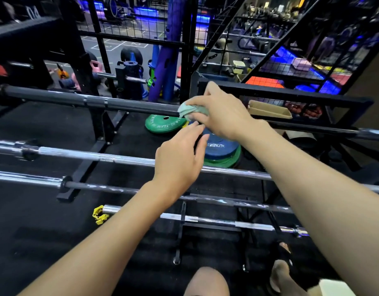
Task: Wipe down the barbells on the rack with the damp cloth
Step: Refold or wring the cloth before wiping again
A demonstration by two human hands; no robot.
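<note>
Several barbells lie across a low black rack. The farthest is a dark grey barbell. My right hand grips a pale green cloth wrapped round this bar near its middle. My left hand hovers just below and in front of the cloth, fingers relaxed and holding nothing, its fingertips close to the cloth. Nearer to me run a chrome barbell, a darker barbell and a short chrome bar.
Green weight plate and a blue plate on a green one lie on the black floor behind the rack. A yellow collar caps the short bar. A cardboard box and black mesh fencing stand beyond. My knee and sandalled foot show below.
</note>
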